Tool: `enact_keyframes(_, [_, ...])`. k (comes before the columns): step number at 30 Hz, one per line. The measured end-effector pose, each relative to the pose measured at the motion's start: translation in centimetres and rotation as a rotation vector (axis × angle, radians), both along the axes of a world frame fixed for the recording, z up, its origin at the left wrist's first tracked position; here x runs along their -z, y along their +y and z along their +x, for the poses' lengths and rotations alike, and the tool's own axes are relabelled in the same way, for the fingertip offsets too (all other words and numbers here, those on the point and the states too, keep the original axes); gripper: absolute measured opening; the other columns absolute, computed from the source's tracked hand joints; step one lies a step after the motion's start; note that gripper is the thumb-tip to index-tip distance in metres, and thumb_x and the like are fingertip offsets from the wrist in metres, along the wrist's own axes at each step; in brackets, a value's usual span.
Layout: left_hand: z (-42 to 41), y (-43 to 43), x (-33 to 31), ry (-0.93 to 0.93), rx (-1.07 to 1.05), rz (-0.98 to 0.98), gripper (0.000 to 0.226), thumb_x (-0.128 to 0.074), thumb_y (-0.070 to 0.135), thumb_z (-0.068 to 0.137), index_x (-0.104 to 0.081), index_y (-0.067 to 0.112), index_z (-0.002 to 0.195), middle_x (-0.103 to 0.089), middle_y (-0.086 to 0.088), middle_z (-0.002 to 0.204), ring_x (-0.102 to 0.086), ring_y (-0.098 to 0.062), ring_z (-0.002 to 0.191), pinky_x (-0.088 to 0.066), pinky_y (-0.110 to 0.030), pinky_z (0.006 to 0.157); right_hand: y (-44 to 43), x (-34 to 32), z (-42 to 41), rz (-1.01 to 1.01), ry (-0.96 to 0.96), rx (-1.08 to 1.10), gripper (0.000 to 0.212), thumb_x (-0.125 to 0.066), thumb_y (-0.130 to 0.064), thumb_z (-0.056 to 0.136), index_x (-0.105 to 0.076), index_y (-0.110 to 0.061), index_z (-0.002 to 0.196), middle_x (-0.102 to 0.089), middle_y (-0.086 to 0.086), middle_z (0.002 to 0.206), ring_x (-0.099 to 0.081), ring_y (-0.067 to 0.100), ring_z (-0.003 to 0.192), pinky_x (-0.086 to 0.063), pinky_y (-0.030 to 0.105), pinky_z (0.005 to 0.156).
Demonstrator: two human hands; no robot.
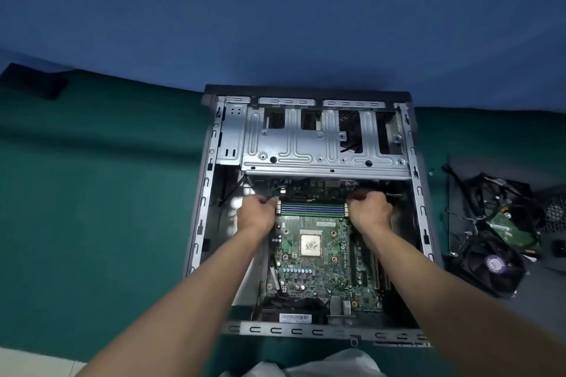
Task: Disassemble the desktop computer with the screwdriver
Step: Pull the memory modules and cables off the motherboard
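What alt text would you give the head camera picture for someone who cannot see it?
A person's left hand and right hand, fingers curled, seem to pinch the two ends of the memory sticks on the green motherboard inside an open computer case. The case lies on green cloth, with a loose fan and cables to its right.

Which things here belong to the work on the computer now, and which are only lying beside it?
In use: left hand, right hand, memory slots, motherboard, open computer case.
Lying about: cooler fan, green circuit board, black cables, all right of the case.
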State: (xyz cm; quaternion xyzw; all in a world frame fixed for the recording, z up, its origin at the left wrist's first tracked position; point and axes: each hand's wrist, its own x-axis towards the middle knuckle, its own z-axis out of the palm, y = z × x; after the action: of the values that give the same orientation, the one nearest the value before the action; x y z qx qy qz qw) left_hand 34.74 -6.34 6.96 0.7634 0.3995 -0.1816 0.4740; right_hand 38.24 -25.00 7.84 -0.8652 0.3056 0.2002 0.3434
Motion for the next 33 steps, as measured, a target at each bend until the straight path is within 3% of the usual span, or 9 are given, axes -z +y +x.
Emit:
enact_keyframes(7, [1.3,0.3,1.5,0.053,-0.077,0.009,0.01,-0.062,0.017,0.092,-0.071,0.015,0.097,-0.068,0.004,0.077,-0.054,-0.004,0.059,-0.038,-0.015,0.048,-0.2,0.4,1.1,-0.079,0.047,0.122,0.023,-0.057,-0.009,0.088,-0.063,0.004,0.105,-0.054,0.019,0.112,-0.054,0.027,0.069,-0.042,0.026,0.07])
enact_keyframes(10, [1.5,0.5,1.9,0.07,-0.059,0.018,0.014,-0.061,0.017,0.092,-0.072,0.017,0.1,-0.071,-0.002,0.091,-0.06,-0.015,0.069,-0.046,-0.021,0.061,0.1,0.5,0.3,-0.255,-0.02,-0.236,0.02,-0.054,-0.009,0.09,-0.062,-0.003,0.073,-0.054,0.003,0.071,-0.048,0.013,0.05,-0.039,0.017,0.047])
enact_keyframes(12, [1.5,0.5,2.1,0.071,-0.023,0.03,0.016,-0.06,0.019,0.092,-0.072,0.02,0.102,-0.071,-0.002,0.094,-0.061,-0.017,0.069,-0.045,-0.023,0.063,0.8,0.4,-0.3,-0.363,-0.129,-0.569,0.024,-0.051,-0.016,0.094,-0.064,-0.008,0.075,-0.047,-0.005,0.057,-0.045,0.011,0.046,-0.036,0.017,0.044])
enact_keyframes(16, [0.8,-0.1,1.9,0.048,0.027,0.118,0.019,-0.057,0.023,0.095,-0.07,0.022,0.11,-0.07,-0.003,0.105,-0.061,-0.015,0.075,-0.043,-0.019,0.064,2.0,0.5,0.0,-0.41,-0.149,-0.984,0.024,-0.047,-0.01,0.093,-0.067,-0.014,0.104,-0.052,-0.003,0.062,-0.055,0.02,0.059,-0.051,0.032,0.066])
enact_keyframes(19, [-0.3,-0.6,1.5,0.045,0.102,0.185,0.022,-0.05,0.024,0.099,-0.063,0.022,0.117,-0.067,0.001,0.094,-0.05,-0.005,0.06,-0.03,-0.018,0.046,2.4,0.1,0.4,-0.447,-0.133,-1.101,0.036,-0.037,0.009,0.079,-0.063,-0.012,0.092,-0.044,-0.001,0.057,-0.055,0.02,0.059,-0.042,0.032,0.059])
enact_keyframes(22, [-1.2,-0.9,1.3,0.01,0.136,0.128,0.022,-0.047,0.017,0.098,-0.055,0.019,0.119,-0.058,0.012,0.083,-0.052,-0.005,0.063,-0.033,-0.021,0.049,2.3,-1.4,0.7,-0.494,-0.2,-1.191,0.026,-0.041,0.006,0.079,-0.058,-0.012,0.084,-0.044,-0.002,0.058,-0.047,0.018,0.055,-0.035,0.029,0.055])
enact_keyframes(25, [-1.5,-1.3,0.8,-0.03,0.149,0.094,0.03,-0.045,0.006,0.096,-0.051,0.018,0.123,-0.056,0.017,0.086,-0.052,0.0,0.072,-0.036,-0.016,0.053,1.4,-4.0,0.0,-0.48,-0.359,-1.223,0.024,-0.046,0.001,0.08,-0.062,-0.012,0.094,-0.059,0.0,0.078,-0.051,0.021,0.066,-0.036,0.029,0.059])
enact_keyframes(28, [-2.1,-2.4,-0.3,-0.036,0.263,0.222,0.032,-0.049,0.007,0.092,-0.044,0.014,0.123,-0.06,-0.002,0.106,-0.059,-0.019,0.091,-0.052,-0.033,0.074,-0.6,-6.8,-1.6,-0.374,-0.515,-1.196,0.029,-0.056,-0.002,0.081,-0.067,-0.013,0.105,-0.066,0.0,0.095,-0.058,0.02,0.085,-0.045,0.03,0.069])
enact_keyframes(33, [-2.8,-5.7,-1.1,-0.177,0.791,0.492,0.065,-0.054,0.032,0.094,-0.022,0.014,0.149,-0.026,-0.006,0.152,-0.021,-0.022,0.141,-0.021,-0.035,0.118,-5.9,-11.1,-3.5,-0.023,-0.834,-0.686,0.014,-0.071,-0.009,0.084,-0.072,-0.007,0.098,-0.067,0.0,0.084,-0.06,0.012,0.074,-0.051,0.023,0.07])
